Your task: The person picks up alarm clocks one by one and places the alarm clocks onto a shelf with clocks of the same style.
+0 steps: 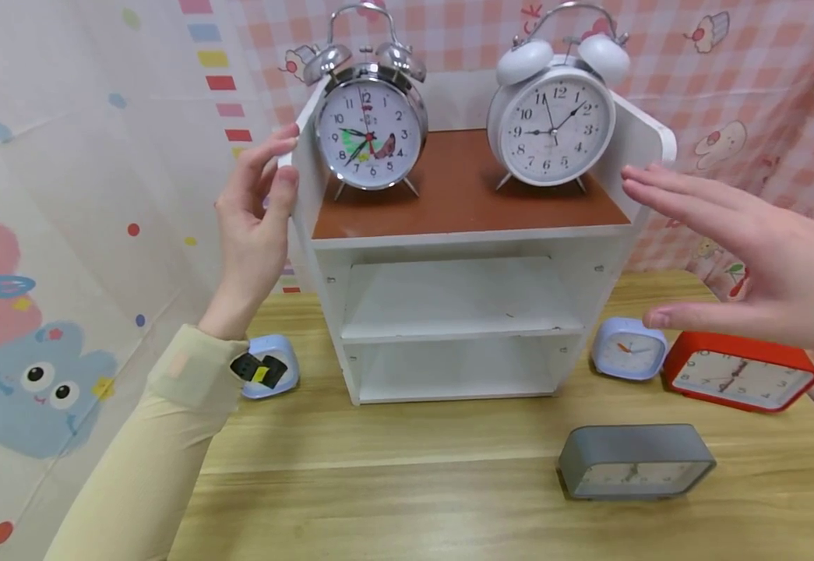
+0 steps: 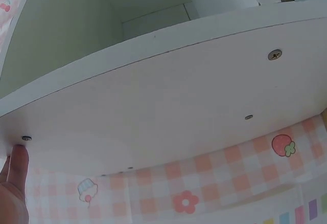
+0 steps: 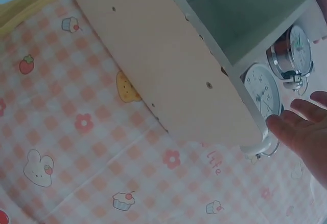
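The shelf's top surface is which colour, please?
Reddish brown; the top surface shows best in the head view.

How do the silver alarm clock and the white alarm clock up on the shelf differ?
The silver clock has a shiny case and bells, while the white clock has white ones. The silver clock's dial carries a coloured picture; the white clock's has none. In the head view, the silver clock stands left, the white clock right.

Both stand upright on the shelf with twin bells.

A yellowish wood-grain table (image 1: 378,475) carries a brown-topped white shelf unit (image 1: 459,336), grey boxy clock (image 1: 636,461), red boxy clock (image 1: 739,375), pale-blue rounded clock (image 1: 629,351) and pale-blue rounded case (image 1: 276,344); a silver twin-bell clock (image 1: 371,132) and white twin-bell clock (image 1: 554,128) stand on the unit.
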The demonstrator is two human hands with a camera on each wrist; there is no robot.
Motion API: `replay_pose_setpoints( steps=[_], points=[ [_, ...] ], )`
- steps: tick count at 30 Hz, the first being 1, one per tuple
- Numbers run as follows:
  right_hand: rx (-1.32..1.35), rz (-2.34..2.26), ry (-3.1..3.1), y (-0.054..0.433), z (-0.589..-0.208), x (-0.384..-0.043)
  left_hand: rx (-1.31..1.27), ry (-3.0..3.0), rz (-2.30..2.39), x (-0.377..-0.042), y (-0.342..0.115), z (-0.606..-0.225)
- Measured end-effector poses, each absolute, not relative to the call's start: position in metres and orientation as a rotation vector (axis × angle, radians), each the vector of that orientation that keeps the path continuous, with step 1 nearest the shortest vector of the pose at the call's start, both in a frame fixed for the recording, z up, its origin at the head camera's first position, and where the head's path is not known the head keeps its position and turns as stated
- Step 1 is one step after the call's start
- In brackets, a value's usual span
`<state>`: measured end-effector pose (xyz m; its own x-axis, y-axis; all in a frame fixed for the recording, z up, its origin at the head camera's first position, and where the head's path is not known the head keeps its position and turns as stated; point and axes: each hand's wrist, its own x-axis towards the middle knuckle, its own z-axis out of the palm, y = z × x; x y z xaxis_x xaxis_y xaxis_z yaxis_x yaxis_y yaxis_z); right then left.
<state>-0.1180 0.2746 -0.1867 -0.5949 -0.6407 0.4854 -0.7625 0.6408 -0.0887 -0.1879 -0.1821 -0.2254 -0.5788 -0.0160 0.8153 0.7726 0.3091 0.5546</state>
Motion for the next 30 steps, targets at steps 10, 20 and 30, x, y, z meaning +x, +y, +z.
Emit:
replay_pose_setpoints(
  steps=[10, 20, 30],
  points=[
    [1.286, 0.433, -2.389, 0.277, -0.21, -0.107, -0.677, -1.841, -1.339, -0.189, -0.183, -0.226],
    [1.294, 0.383, -2.437, 0.28, -0.24, -0.095, -0.672, -1.822, -1.358, -0.188, -0.181, -0.226],
    [1.337, 0.363, -2.44, 0.29, -0.276, -0.093, -0.66, -1.832, -1.349, -0.187, -0.182, -0.225]
  ],
)
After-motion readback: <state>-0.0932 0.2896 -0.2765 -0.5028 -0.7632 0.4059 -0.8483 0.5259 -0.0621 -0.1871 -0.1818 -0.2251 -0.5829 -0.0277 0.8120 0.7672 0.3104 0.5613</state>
